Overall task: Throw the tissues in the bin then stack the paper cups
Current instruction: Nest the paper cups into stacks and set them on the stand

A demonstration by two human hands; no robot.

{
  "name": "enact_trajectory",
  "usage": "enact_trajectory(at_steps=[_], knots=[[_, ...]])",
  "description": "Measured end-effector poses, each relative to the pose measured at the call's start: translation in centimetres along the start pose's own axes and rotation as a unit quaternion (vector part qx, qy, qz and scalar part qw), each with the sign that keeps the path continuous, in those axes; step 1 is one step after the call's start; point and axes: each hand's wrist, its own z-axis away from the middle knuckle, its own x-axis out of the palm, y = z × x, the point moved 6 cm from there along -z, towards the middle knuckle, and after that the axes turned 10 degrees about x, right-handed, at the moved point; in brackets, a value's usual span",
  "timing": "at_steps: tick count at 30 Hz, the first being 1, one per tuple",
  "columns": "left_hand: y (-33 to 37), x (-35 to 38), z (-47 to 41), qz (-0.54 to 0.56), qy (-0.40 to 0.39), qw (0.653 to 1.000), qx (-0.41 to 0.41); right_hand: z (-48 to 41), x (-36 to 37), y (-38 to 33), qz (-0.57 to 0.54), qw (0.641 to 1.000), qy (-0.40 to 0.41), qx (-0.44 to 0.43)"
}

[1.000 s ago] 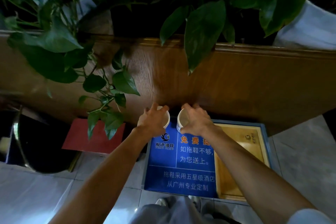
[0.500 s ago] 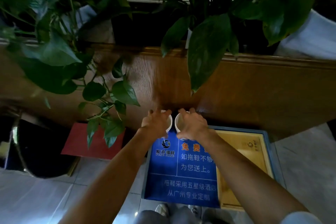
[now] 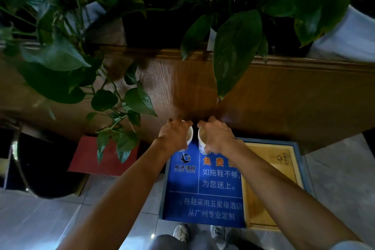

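Two white paper cups are held side by side over the far end of a blue sign. My left hand (image 3: 174, 135) is wrapped around the left paper cup (image 3: 189, 136), whose open mouth faces right. My right hand (image 3: 218, 135) grips the right paper cup (image 3: 201, 138), with its mouth turned left toward the other cup. The rims are a small gap apart. Fingers cover most of both cups. A dark round bin (image 3: 46, 166) stands at the far left on the floor. No tissues show.
A wooden counter front (image 3: 263, 103) rises just behind the cups. Leafy plants (image 3: 125, 107) hang over it from above. The blue sign (image 3: 203, 189) lies on a wooden tray (image 3: 269, 189) on the tiled floor. A red board (image 3: 89, 158) leans at the left.
Both hands with the cups have stayed close together and shifted slightly lower in view as the camera tilted. The gap between the cups has stayed about the same.
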Motion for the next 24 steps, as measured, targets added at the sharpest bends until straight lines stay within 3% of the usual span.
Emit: enact_trajectory(at_steps=[9, 24], knots=[[0.0, 0.6, 0.1, -0.028, 0.016, 0.999, -0.003, 0.2, 0.4, -0.7, 0.062, 0.997, -0.001, -0.046], [0.2, 1.1, 0.3, -0.038, 0.007, 0.999, -0.004, -0.2, 1.4, -0.5, 0.097, 0.995, 0.035, 0.004]])
